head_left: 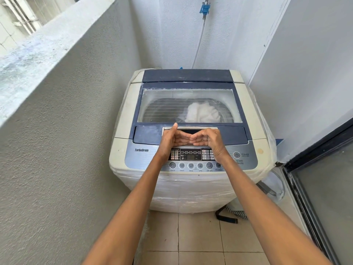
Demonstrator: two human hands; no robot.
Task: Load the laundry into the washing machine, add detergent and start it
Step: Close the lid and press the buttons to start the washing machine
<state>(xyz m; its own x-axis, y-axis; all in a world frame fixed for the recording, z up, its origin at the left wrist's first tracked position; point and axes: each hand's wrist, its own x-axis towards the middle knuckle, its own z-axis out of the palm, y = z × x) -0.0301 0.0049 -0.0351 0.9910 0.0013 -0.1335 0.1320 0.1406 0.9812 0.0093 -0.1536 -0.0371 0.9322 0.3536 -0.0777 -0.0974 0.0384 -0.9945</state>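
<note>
Cream top-loading washing machine with blue trim (122, 119): standing in corner, body wrapped in clear plastic film.
Clear ribbed glass lid (189, 106): closed, flat on machine top.
White crumpled laundry (203, 112): inside drum, seen through lid, right of lid centre.
Left hand (172, 139): fingers curled, thumb up, at lid's front handle recess; grip unclear.
Right hand (208, 140): fingers curled, fingertips nearly meeting left; grip unclear.
Grey control panel with round buttons (191, 159): front of lid, under both wrists.
Blue tap fitting (204, 7): on wall behind machine.

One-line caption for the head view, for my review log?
Both hands, left and right, curl together over the closed lid of a top-load washing machine, white laundry visible inside.
</note>
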